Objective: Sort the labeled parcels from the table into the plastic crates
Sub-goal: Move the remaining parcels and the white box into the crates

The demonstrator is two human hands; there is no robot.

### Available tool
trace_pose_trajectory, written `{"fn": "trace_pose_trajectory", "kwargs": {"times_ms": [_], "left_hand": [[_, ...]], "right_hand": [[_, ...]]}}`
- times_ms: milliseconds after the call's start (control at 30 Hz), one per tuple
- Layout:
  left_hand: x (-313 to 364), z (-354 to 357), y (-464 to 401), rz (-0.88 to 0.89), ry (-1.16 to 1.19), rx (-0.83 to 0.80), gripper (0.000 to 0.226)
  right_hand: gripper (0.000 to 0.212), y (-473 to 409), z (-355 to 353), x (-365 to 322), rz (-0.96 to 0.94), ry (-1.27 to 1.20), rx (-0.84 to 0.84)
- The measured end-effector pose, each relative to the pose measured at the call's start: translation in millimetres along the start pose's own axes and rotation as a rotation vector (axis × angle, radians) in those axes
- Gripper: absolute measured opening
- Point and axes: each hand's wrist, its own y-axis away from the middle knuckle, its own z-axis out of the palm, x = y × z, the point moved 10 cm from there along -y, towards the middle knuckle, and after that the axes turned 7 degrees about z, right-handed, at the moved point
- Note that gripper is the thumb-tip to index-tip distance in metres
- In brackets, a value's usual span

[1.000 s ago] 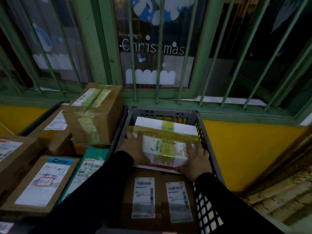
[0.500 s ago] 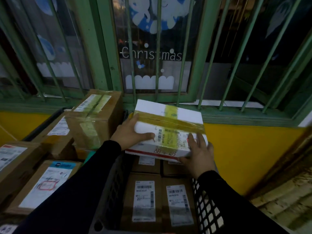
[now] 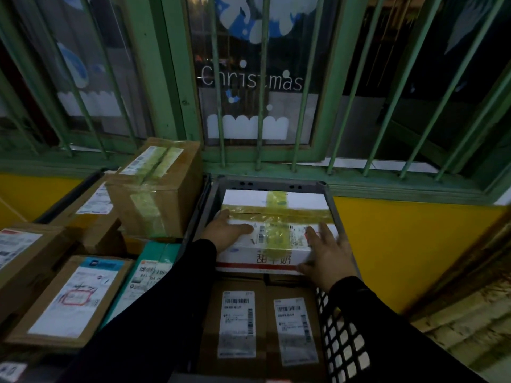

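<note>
A white parcel [image 3: 276, 205] with yellow tape and a shipping label lies at the far end of the grey plastic crate [image 3: 265, 183], on top of brown parcels. My left hand [image 3: 224, 230] grips its left edge, thumb across the top. My right hand [image 3: 329, 252] lies on its near right corner, fingers spread flat on top and thumb against the front face. Two brown labeled parcels [image 3: 237, 324] fill the crate's near half.
To the left, a second crate and the table hold several labeled brown boxes, the tallest [image 3: 157, 186] right beside the grey crate, plus a teal parcel [image 3: 149, 272]. A barred green window [image 3: 257, 87] and yellow wall [image 3: 401, 244] stand behind.
Half a second ago both hands held the white parcel raised above the crate. It has come down and forward into the crate's far end, and the right fingers have spread over its top.
</note>
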Motion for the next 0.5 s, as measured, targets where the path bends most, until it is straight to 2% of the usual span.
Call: {"fn": "trace_pose_trajectory", "kwargs": {"times_ms": [133, 200, 400, 500], "left_hand": [[-27.1, 5.2, 0.2, -0.040, 0.105, 0.048, 0.080], [-31.9, 4.5, -4.4, -0.028, 0.091, 0.075, 0.081], [-36.4, 13.2, -13.5, 0.005, -0.335, -0.003, 0.086], [-32.2, 14.8, -19.8, 0.057, -0.408, 0.019, 0.081]], "right_hand": [[0.086, 5.1, 8.6, -8.2, -0.016, 0.058, -0.063], [0.085, 3.2, 10.6, -12.7, -0.007, 0.048, -0.057], [0.085, -5.7, 48.4, -15.0, 0.073, -0.021, -0.197], [0.085, -13.0, 56.0, -17.4, 0.080, -0.023, -0.213]]}}
